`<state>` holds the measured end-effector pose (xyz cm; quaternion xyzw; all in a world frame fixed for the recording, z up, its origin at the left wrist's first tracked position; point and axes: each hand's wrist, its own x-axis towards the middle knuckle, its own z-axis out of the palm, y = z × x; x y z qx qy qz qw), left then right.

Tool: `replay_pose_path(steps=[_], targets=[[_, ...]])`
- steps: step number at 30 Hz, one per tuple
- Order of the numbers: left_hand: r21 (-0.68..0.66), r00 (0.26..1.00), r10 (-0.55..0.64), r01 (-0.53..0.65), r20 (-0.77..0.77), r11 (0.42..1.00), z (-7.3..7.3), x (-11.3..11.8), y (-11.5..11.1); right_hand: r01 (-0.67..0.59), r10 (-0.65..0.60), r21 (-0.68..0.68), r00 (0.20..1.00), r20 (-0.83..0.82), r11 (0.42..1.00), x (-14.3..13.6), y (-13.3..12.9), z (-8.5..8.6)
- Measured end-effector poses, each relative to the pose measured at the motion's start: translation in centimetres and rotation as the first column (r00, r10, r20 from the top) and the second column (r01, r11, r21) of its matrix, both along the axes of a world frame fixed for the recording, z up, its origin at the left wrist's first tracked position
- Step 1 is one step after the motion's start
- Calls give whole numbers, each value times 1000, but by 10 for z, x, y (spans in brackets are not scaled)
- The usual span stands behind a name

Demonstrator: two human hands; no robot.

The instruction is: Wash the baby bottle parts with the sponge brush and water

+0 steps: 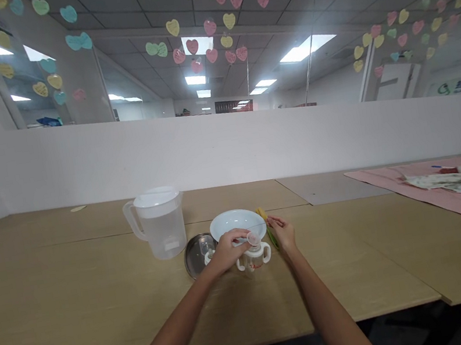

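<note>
My left hand (229, 249) is closed on a small clear round piece (253, 239) above a baby bottle (253, 262). The bottle stands upright, with two white side handles and red marks on its clear body. To its right, my right hand (284, 234) pinches a thin rod (261, 224) pointing left over the bowl; its far end is hard to make out. Behind both hands is a white bowl (231, 217). A yellow-and-green item (261, 213) lies beside the bowl, partly hidden by my right hand.
A translucent pitcher (164, 230) holding clear liquid stands left of the bowl. In front of it, a round metal tray (193, 259) carries a clear piece with a white ring (207, 252). Far right, a pink cloth (391, 184) bears several packets. A white wall (208, 146) borders the table.
</note>
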<state>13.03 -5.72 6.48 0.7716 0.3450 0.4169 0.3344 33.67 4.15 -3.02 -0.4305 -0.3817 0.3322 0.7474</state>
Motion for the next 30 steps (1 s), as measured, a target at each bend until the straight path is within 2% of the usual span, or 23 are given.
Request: replay_pose_path(steps=[3, 6, 9, 11, 14, 17, 20, 23, 26, 30], targets=[[59, 1000, 29, -29, -12, 998, -8, 0, 1, -30, 30, 0, 998, 62, 1000, 0, 1, -2], [189, 994, 97, -86, -51, 978, -11, -2, 0, -23, 21, 16, 995, 94, 1000, 1, 1, -3], [288, 968, 227, -189, -103, 939, -15, -11, 2, -5, 3, 16, 993, 118, 1000, 1, 1, -3], [342, 906, 389, -317, -166, 885, -21, -23, 7, 7, -10, 22, 992, 124, 1000, 1, 1, -3], [406, 735, 588, -450, -338, 796, -31, -40, 16, 35, -40, 38, 987, 153, 999, 1, 1, -3], [430, 603, 637, -471, -480, 771, -39, -50, 23, 58, -65, 37, 975, 214, 998, 0, -1, -1], [447, 541, 635, -452, -551, 772, -43, -51, 25, 80, -86, 35, 960, 267, 996, -1, -4, 2], [455, 527, 621, -422, -580, 784, -44, -49, 25, 105, -115, 49, 942, 316, 993, -4, -9, 6], [435, 551, 625, -449, -554, 781, -43, -50, 25, 129, -146, 73, 927, 344, 989, -8, -15, 11], [398, 613, 706, -584, -355, 707, -41, -54, 25, 184, -214, 115, 911, 353, 976, -14, -28, 22]])
